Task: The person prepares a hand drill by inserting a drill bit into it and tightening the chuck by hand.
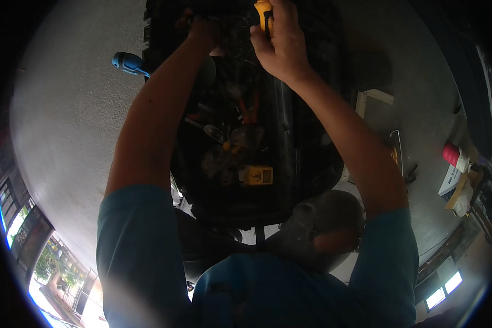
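My right hand [283,46] is closed around a tool with a yellow-and-black handle [264,15] at the top edge of the view; its working end is out of frame. My left hand [202,31] reaches into the dark upper part of a black toolbox-like container [306,180]. Its fingers are lost in shadow, so what they touch cannot be made out. Below the hands, inside the container, lie orange-handled pliers [249,111], a metal tool [213,132] and a small yellow box [259,175] with dark print.
A blue-handled tool [130,63] sticks out past the container's left edge. White angled pieces [378,97] lie on the grey floor [74,104] to the right. Farther right are a red roll-like item [451,153] and cardboard boxes [464,188]. My knees are close to the container's near edge.
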`<move>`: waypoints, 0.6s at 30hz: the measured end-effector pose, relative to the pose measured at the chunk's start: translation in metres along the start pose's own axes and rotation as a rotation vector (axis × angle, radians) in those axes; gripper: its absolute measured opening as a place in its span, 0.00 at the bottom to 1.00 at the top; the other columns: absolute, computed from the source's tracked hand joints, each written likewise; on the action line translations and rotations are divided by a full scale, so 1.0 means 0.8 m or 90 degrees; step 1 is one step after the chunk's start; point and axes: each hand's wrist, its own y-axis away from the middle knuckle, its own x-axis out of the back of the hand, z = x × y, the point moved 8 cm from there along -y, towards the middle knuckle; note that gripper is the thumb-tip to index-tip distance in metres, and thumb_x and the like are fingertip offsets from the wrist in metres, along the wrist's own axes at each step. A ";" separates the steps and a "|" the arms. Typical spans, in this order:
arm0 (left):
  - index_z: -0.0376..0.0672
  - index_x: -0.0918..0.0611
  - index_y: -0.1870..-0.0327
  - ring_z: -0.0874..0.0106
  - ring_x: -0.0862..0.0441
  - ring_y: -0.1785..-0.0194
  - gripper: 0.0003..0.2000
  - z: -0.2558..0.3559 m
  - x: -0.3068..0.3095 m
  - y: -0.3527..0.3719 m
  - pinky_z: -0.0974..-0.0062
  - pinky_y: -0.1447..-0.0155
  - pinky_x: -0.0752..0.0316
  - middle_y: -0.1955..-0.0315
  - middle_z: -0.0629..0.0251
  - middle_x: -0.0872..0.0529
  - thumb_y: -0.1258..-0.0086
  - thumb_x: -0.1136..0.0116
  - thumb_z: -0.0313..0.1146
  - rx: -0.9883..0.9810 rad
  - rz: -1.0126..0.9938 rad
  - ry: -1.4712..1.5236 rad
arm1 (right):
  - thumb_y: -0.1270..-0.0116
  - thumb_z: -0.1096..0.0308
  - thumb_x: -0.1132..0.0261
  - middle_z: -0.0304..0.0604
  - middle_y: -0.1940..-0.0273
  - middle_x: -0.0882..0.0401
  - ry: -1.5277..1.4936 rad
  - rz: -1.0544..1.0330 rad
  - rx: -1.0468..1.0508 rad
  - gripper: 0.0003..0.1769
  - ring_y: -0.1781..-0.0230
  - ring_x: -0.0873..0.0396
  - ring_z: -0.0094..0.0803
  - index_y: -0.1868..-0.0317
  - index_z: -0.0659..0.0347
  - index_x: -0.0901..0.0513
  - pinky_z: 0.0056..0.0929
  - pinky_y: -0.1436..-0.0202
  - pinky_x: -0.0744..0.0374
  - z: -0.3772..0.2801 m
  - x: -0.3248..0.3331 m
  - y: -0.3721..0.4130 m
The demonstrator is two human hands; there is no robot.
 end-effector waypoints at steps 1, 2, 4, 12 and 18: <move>0.55 0.36 0.31 0.62 0.33 0.33 0.32 0.002 -0.005 0.000 0.61 0.32 0.38 0.37 0.62 0.28 0.39 0.44 0.41 -0.024 -0.013 -0.028 | 0.42 0.79 0.43 0.60 0.46 0.35 0.000 0.004 0.001 0.35 0.48 0.28 0.52 0.33 0.66 0.44 0.38 0.45 0.25 0.001 0.001 -0.002; 0.56 0.35 0.31 0.62 0.33 0.33 0.31 0.003 -0.010 -0.002 0.61 0.33 0.37 0.37 0.62 0.28 0.39 0.45 0.42 -0.047 -0.024 -0.057 | 0.42 0.79 0.43 0.60 0.46 0.35 -0.011 0.028 0.030 0.35 0.49 0.27 0.52 0.33 0.66 0.43 0.37 0.46 0.25 0.002 0.004 -0.003; 0.57 0.33 0.32 0.63 0.31 0.35 0.28 0.007 -0.029 -0.004 0.62 0.33 0.37 0.37 0.63 0.28 0.37 0.47 0.42 -0.095 -0.052 -0.114 | 0.42 0.79 0.43 0.60 0.47 0.34 -0.023 0.056 0.056 0.35 0.49 0.27 0.52 0.34 0.66 0.42 0.37 0.47 0.25 0.001 0.008 -0.004; 0.57 0.23 0.42 0.65 0.23 0.43 0.19 0.008 -0.032 0.099 0.67 0.42 0.28 0.51 0.65 0.17 0.34 0.49 0.43 -0.220 -0.075 0.214 | 0.42 0.78 0.38 0.49 0.48 0.32 -0.031 0.043 -0.030 0.36 0.55 0.22 0.35 0.34 0.59 0.42 0.28 0.55 0.18 0.020 0.001 0.003; 0.46 0.22 0.47 0.60 0.16 0.66 0.17 0.025 -0.032 0.178 0.65 0.57 0.21 0.72 0.60 0.15 0.35 0.45 0.41 -0.215 -0.091 0.263 | 0.42 0.78 0.38 0.50 0.47 0.32 -0.077 0.027 -0.076 0.36 0.54 0.22 0.38 0.34 0.59 0.42 0.30 0.55 0.18 0.028 -0.001 0.004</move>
